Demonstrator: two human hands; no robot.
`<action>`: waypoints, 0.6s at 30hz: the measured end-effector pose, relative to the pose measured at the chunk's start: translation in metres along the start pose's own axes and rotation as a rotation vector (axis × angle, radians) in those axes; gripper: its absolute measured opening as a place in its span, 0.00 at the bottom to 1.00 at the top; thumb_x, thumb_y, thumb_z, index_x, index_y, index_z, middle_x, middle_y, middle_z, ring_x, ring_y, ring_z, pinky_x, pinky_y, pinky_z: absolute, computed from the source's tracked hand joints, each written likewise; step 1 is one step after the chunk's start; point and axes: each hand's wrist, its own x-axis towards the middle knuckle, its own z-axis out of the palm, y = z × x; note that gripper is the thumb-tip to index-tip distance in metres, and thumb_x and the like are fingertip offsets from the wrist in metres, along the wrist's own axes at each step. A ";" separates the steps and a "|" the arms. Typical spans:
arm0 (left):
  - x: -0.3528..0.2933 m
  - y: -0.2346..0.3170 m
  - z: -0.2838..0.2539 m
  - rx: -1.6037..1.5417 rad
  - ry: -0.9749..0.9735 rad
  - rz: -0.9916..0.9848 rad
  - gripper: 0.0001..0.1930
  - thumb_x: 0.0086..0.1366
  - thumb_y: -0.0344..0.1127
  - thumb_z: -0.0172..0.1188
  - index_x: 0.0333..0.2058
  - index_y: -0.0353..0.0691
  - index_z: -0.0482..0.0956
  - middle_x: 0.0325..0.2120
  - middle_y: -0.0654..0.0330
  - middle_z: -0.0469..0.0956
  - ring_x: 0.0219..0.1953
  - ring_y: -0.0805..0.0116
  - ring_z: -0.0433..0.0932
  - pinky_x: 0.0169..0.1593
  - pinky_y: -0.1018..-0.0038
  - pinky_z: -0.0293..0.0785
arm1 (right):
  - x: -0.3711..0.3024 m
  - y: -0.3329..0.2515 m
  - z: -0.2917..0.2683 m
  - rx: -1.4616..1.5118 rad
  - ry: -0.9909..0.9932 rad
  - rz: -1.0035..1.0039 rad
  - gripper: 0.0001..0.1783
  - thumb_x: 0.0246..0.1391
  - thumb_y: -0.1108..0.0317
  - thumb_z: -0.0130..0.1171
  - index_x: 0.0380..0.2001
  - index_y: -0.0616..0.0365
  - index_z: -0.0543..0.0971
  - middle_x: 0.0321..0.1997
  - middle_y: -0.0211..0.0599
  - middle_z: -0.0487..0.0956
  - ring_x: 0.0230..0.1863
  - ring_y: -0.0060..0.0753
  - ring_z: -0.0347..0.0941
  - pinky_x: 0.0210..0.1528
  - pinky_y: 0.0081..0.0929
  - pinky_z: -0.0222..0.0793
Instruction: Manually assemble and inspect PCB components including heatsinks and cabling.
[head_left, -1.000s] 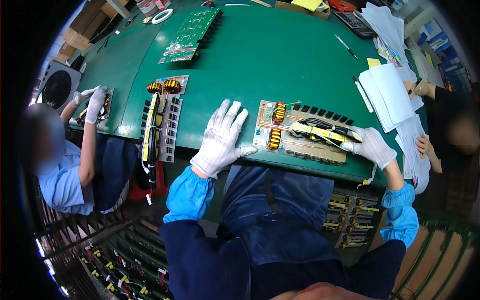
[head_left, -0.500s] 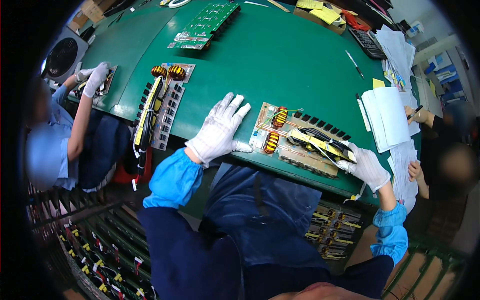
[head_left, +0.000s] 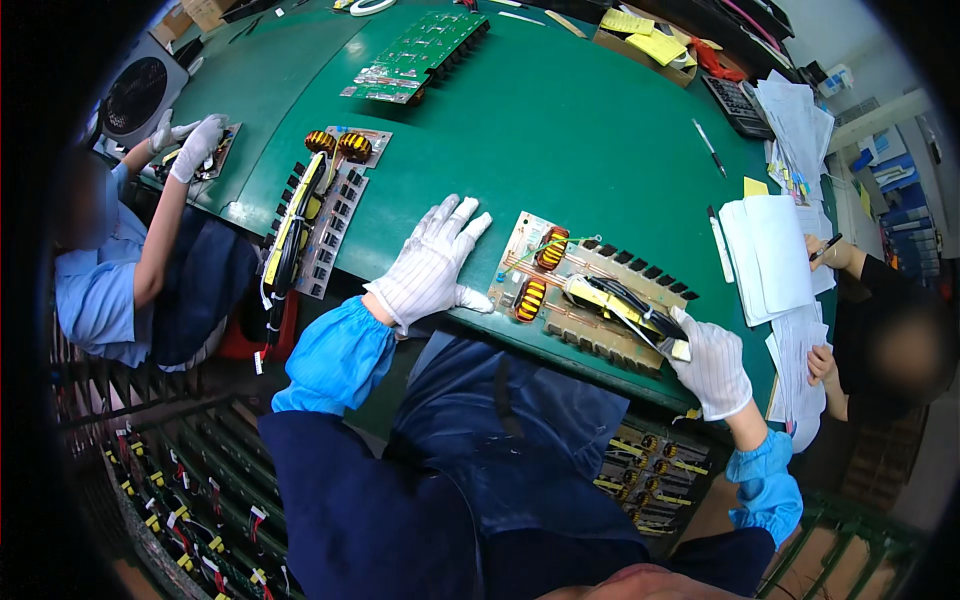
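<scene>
A circuit board with two yellow-and-black toroidal coils and rows of black components lies in front of me at the table's near edge. Along its middle runs a bundle of black cables with yellow wrapping. At the board's right end, my white-gloved right hand has its fingers closed on the end of that bundle. My left hand, also gloved, rests flat on the green table with fingers spread. Its thumb points at the board's left edge, holding nothing.
Left of my hands lies a similar board with cables; farther back is a green board. Papers, a pen and a calculator are at the right. Co-workers sit on both sides. Below are racks of boards.
My right hand has moved slightly left and nearer to me, its fingers now more curled at the cable end. The board has shifted a little left. My left hand stays nearly in place.
</scene>
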 end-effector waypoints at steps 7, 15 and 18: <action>-0.008 0.013 0.008 -0.043 0.046 -0.012 0.53 0.44 0.55 0.76 0.67 0.43 0.61 0.68 0.48 0.57 0.71 0.38 0.51 0.72 0.49 0.50 | -0.024 -0.027 -0.006 -0.136 0.148 0.046 0.35 0.30 0.73 0.62 0.52 0.61 0.78 0.20 0.30 0.65 0.23 0.31 0.68 0.25 0.31 0.66; -0.010 0.044 0.023 -0.311 0.181 -0.011 0.39 0.46 0.25 0.68 0.61 0.42 0.68 0.64 0.50 0.65 0.70 0.43 0.58 0.71 0.53 0.55 | -0.038 -0.045 0.001 -0.065 0.273 0.151 0.42 0.27 0.78 0.56 0.57 0.62 0.75 0.23 0.34 0.64 0.23 0.36 0.66 0.26 0.33 0.65; -0.013 0.046 0.024 -0.328 0.203 -0.012 0.36 0.47 0.24 0.67 0.59 0.41 0.70 0.64 0.49 0.66 0.70 0.42 0.58 0.71 0.53 0.55 | -0.042 -0.052 0.004 -0.046 0.303 0.183 0.44 0.27 0.79 0.56 0.59 0.62 0.74 0.23 0.34 0.65 0.25 0.37 0.65 0.27 0.34 0.64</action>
